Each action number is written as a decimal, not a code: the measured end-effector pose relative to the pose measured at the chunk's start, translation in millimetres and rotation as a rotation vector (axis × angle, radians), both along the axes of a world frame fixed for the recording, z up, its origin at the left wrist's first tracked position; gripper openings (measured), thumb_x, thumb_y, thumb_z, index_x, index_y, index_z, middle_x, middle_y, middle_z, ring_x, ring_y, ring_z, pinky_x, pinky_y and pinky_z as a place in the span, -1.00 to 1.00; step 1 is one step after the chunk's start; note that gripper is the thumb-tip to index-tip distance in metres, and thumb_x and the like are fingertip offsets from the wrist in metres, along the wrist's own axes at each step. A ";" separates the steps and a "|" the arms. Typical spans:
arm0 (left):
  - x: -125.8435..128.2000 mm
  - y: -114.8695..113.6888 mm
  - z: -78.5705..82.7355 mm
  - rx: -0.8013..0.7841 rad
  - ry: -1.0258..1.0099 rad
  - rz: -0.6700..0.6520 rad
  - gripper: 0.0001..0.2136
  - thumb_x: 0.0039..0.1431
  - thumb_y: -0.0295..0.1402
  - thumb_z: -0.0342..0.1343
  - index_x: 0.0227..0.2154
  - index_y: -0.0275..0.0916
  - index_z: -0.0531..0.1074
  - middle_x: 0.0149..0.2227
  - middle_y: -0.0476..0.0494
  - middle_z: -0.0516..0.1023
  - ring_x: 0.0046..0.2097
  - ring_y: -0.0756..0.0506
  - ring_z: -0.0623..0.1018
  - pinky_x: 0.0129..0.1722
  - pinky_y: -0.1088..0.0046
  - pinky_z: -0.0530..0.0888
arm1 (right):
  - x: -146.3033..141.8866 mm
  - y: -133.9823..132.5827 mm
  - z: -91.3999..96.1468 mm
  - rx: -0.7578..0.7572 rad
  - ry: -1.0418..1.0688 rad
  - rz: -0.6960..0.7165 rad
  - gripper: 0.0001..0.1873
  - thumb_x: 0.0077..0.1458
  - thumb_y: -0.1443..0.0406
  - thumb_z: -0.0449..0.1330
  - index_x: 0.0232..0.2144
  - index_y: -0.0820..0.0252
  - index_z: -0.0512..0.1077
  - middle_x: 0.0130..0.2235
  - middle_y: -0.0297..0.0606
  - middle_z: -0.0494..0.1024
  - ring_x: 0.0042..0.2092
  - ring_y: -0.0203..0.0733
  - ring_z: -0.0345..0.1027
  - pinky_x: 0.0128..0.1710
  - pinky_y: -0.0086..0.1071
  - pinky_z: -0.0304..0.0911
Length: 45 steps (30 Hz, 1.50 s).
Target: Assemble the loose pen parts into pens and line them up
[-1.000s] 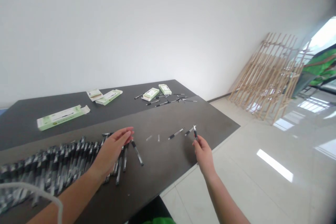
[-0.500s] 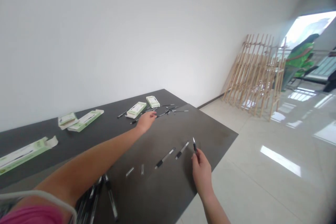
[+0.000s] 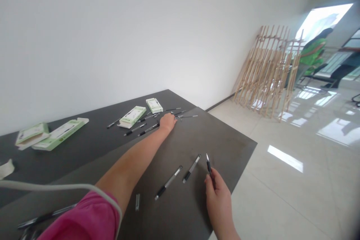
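Observation:
My right hand (image 3: 219, 200), near the table's right edge, is closed around an uncapped black pen (image 3: 208, 164) with its silver tip pointing up and away. To its left lie two pens with clear barrels and black grips, one nearer pen (image 3: 191, 168) and one farther left pen (image 3: 168, 183). A small clear pen cap (image 3: 137, 202) rests left of them. My left hand (image 3: 168, 122) is stretched far across the table with its fingers bent down among thin pen refills (image 3: 189, 116) and small parts. Its fingertips are partly hidden, and what they pinch does not show.
Green-and-white pen boxes, including one open box (image 3: 132, 116), another box (image 3: 154, 105) and a longer box (image 3: 60, 134), lie along the wall. More pens (image 3: 46, 215) are at the lower left. A white cord (image 3: 56, 186) crosses my left arm. Wooden racks (image 3: 267, 71) and a person in green (image 3: 312, 54) are beyond.
My left hand has shifted slightly right and its fingers have bent down among the small parts. My right hand still holds the pen. The view has turned a little to the right.

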<state>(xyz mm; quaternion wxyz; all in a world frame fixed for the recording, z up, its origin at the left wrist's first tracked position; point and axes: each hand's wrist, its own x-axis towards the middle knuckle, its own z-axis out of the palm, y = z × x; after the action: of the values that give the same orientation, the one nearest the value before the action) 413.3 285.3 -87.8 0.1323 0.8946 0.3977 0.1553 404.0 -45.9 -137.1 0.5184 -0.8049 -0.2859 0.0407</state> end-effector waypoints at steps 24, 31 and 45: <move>-267.8 -248.4 97.6 -0.306 -0.580 -0.102 -0.84 0.03 -0.30 0.16 -0.31 -0.19 0.50 -0.27 -0.11 0.56 -0.24 -0.09 0.53 -0.17 0.41 0.45 | -62.2 -35.3 86.2 0.095 -0.412 0.725 -0.68 0.23 0.22 -0.03 -0.11 0.13 0.46 -0.28 -0.19 0.55 -0.24 -0.16 0.42 -0.26 -0.34 0.27; -306.5 -280.9 103.0 -0.204 -0.511 -0.095 -0.85 0.06 -0.31 0.14 -0.29 -0.17 0.50 -0.29 -0.10 0.54 -0.25 -0.07 0.50 -0.20 0.42 0.43 | -91.2 -46.8 106.3 0.020 -0.582 0.855 -0.65 0.25 0.22 -0.06 -0.09 0.14 0.47 -0.34 -0.19 0.54 -0.30 -0.18 0.41 -0.34 -0.37 0.22; -317.4 -292.4 98.2 -0.004 -0.382 -0.239 -0.84 0.14 -0.33 0.09 -0.29 -0.16 0.56 -0.31 -0.07 0.62 -0.25 -0.03 0.56 -0.15 0.48 0.46 | -112.1 -47.7 109.5 0.107 -0.651 0.968 -0.67 0.27 0.26 -0.06 -0.14 0.20 0.48 -0.36 -0.19 0.54 -0.34 -0.23 0.38 -0.34 -0.42 0.23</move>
<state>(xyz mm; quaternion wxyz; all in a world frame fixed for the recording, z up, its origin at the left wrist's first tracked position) 96.0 -7.1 10.4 0.2244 0.8894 0.2570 0.3042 291.9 -93.6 -27.6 0.3662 -0.5264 -0.7673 0.0088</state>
